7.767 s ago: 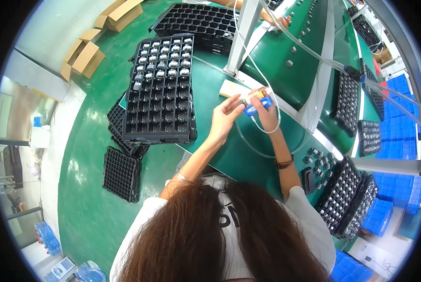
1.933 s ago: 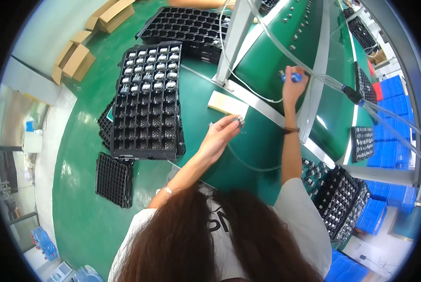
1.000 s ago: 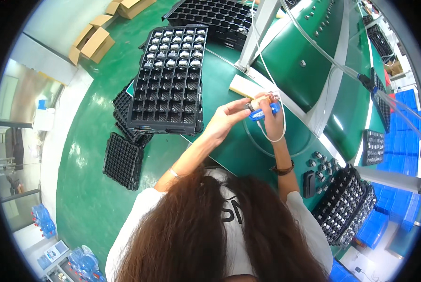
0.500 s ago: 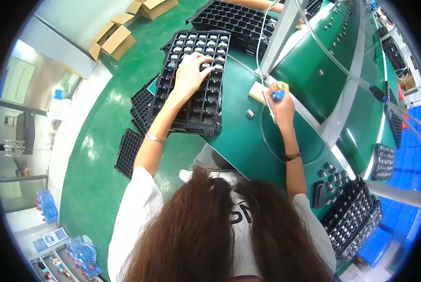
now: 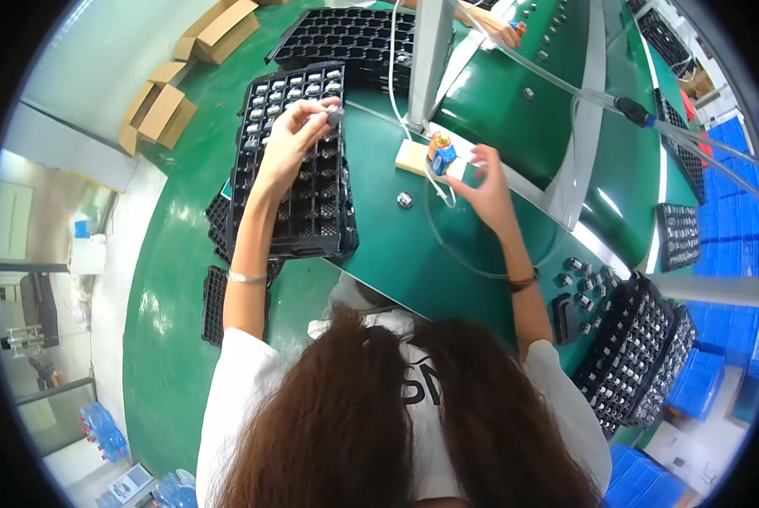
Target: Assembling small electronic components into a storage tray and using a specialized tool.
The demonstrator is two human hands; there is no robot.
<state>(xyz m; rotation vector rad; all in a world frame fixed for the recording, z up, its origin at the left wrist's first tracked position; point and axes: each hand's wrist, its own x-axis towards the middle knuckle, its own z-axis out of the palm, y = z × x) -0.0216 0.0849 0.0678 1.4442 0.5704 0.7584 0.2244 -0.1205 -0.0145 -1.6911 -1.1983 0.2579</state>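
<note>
My left hand (image 5: 290,144) is raised over the black compartment tray (image 5: 307,241), pinching a small silvery part (image 5: 335,115) between thumb and fingertips. Similar parts fill the tray's far rows, while its nearer cells are bare. My right hand (image 5: 488,188) is open, thumb and fingers spread. Beside it stands a small blue container with an orange-yellow top (image 5: 441,155), next to a beige block (image 5: 411,157); whether my thumb touches the container, I cannot tell. One loose silvery part (image 5: 405,200) lies on the green table (image 5: 396,245), between tray and right hand.
A thin clear hose (image 5: 447,241) curls across the table under my right forearm. Loose parts (image 5: 584,284) and filled trays (image 5: 629,356) sit at the right. Beyond the metal post (image 5: 430,68), another person's hand (image 5: 500,30) works by the green conveyor (image 5: 515,127).
My right hand has let go of the blue container and drawn back from it, fingers spreading. My left hand has lifted from the tray cells with a silvery part. The view has shifted.
</note>
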